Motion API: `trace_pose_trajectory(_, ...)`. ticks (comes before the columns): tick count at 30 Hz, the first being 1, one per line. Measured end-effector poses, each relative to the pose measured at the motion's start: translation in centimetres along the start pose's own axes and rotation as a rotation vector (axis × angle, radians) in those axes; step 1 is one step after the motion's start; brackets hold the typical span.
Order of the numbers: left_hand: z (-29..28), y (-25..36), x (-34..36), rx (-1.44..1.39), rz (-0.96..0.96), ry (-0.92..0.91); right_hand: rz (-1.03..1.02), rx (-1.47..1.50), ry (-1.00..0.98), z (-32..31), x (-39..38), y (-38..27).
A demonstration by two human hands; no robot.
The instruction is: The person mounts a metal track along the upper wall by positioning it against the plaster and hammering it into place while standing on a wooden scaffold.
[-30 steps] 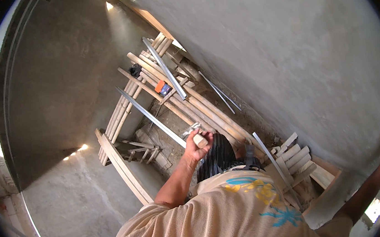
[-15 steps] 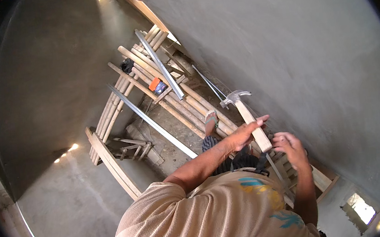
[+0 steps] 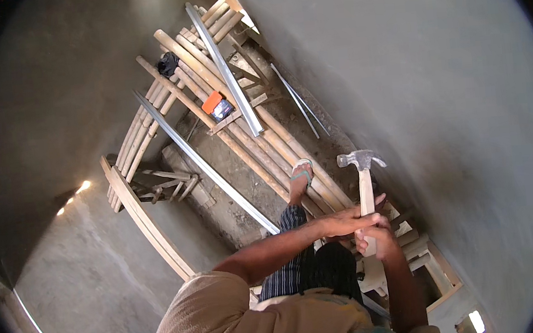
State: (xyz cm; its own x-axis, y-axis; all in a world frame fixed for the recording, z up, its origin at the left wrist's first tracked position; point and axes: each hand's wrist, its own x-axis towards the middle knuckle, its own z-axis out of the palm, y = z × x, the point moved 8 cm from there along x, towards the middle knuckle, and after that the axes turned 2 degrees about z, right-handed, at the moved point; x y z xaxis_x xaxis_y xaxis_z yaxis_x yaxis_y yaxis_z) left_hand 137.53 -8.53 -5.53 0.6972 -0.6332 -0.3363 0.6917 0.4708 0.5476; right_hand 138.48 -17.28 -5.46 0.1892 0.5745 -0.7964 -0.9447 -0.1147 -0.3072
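A claw hammer [image 3: 362, 183] with a grey metal head and pale wooden handle points away from me, head at the far end. My left hand [image 3: 344, 222] holds the handle around its middle, the thumb side across it and a fingertip showing past its right side. Closer to me, my right hand [image 3: 379, 238] is closed round the lower end of the handle. The two hands touch or overlap there, and some fingers are hidden.
Bamboo poles form a platform [image 3: 258, 143] with my sandalled foot [image 3: 301, 176] on it. An orange-lidded tub [image 3: 217, 107], a black bag [image 3: 167, 64] and a metal channel [image 3: 225, 71] lie there. Another metal strip [image 3: 208, 164] stretches left of it. A grey wall [image 3: 438, 86] rises on the right.
My right hand, apart from the handle before, has closed on its lower end. The hammer has swung more upright, its head now lower and further right in view. The view has shifted.
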Motion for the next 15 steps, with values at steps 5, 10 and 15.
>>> trace_pose_trajectory(5,-13.0,-9.7,-1.5,0.09,-0.367,-0.099,0.032,-0.2,0.244,-2.3,7.2,3.3)
trace_pose_trajectory(10,-40.0,-22.4,-2.8,0.85,-0.343,0.407,0.169,-0.361,0.407,-7.1,11.2,8.2)
trace_pose_trajectory(15,-61.5,-16.5,-10.1,1.018,-0.262,1.347,0.446,-0.444,0.448,-13.4,14.2,15.5)
